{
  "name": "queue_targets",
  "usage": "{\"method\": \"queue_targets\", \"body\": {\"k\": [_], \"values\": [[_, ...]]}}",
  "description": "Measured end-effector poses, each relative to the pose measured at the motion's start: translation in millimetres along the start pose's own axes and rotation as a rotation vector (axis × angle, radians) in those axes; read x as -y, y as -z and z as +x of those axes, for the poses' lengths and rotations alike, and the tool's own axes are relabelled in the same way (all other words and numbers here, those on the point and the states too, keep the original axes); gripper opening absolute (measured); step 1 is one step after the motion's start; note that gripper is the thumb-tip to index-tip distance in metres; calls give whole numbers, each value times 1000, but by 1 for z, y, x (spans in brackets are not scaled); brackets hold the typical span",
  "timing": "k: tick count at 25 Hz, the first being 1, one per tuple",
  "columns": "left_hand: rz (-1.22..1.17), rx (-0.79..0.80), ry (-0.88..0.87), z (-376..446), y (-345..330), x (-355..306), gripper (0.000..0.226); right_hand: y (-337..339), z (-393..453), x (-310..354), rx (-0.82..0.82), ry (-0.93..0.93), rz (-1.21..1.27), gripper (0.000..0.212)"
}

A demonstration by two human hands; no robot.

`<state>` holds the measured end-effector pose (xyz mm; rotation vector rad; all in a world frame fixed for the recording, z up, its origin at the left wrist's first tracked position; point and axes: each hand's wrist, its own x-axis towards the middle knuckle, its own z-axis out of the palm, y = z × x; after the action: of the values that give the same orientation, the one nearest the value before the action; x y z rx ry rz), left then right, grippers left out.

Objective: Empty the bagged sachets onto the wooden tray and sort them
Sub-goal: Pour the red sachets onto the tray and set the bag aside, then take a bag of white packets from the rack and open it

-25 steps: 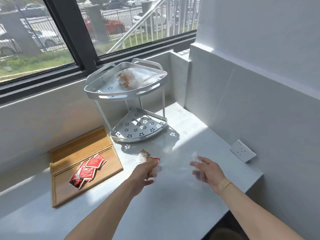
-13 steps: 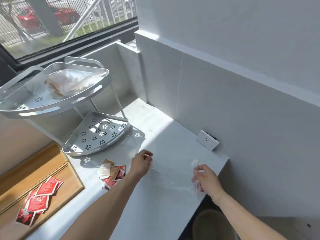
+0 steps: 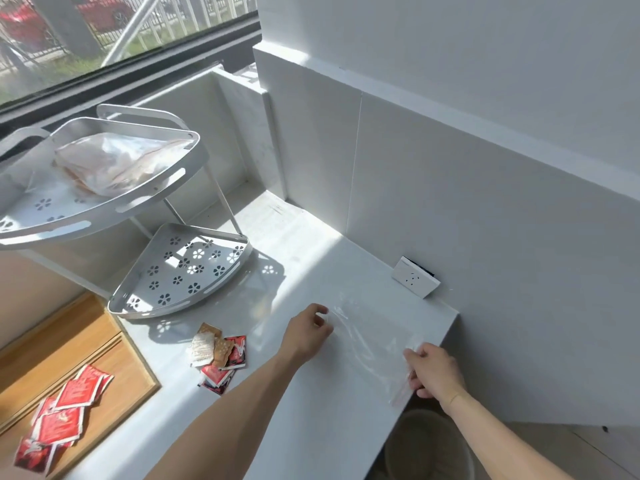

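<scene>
Both forearms are bare, unsleeved, and a thin pale band point(image 3: 453, 397) circles the right wrist.

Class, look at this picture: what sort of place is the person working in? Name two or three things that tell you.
Probably a home utility or kitchen corner by a window: a white countertop against tiled walls, a two-tier corner shelf rack standing on it, and a wall socket just above the counter.
</scene>
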<state>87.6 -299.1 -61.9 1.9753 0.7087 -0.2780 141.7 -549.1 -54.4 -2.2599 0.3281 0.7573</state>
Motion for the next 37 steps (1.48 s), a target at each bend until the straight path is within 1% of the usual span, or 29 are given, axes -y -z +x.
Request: {"method": "queue_targets", "body": {"k": [3, 5, 7, 9, 14, 19, 21, 23, 26, 28, 29, 32, 35, 37], "values": [[-19, -10, -11, -8, 6, 1, 40, 9, -7, 7, 21, 71, -360, 49], [-15, -23, -20, -13, 17, 2, 40, 18, -6, 13, -23, 143, -636, 63], [-13, -61, -37, -22, 34, 6, 38, 25, -2, 25, -67, 241, -815, 61], [10, -110, -53, -32, 54, 9, 35, 26, 0, 43, -53, 364, -905, 51], [98, -245, -46, -72, 114, 21, 31, -3, -13, 114, 34, 682, -890, 35], [195, -381, -72, -123, 181, 22, 28, -33, -47, 211, 68, 996, -881, 25], [245, -437, -109, -142, 209, 15, 28, -38, -66, 251, 33, 1109, -858, 20], [310, -516, -159, -160, 238, 2, 28, -39, -84, 291, -49, 1216, -798, 19], [401, -632, -228, -173, 277, -25, 30, -36, -105, 344, -171, 1341, -589, 17], [447, -694, -273, -173, 297, -47, 32, -34, -115, 372, -212, 1447, -466, 21], [480, -719, -302, -171, 305, -58, 33, -34, -118, 383, -216, 1495, -449, 27], [622, -797, -365, -158, 317, -88, 41, -39, -121, 406, -199, 1560, -570, 42], [742, -823, -360, -142, 319, -106, 48, -46, -118, 415, -163, 1550, -635, 38], [793, -807, -327, -132, 319, -111, 46, -50, -115, 416, -142, 1541, -623, 33]]}}
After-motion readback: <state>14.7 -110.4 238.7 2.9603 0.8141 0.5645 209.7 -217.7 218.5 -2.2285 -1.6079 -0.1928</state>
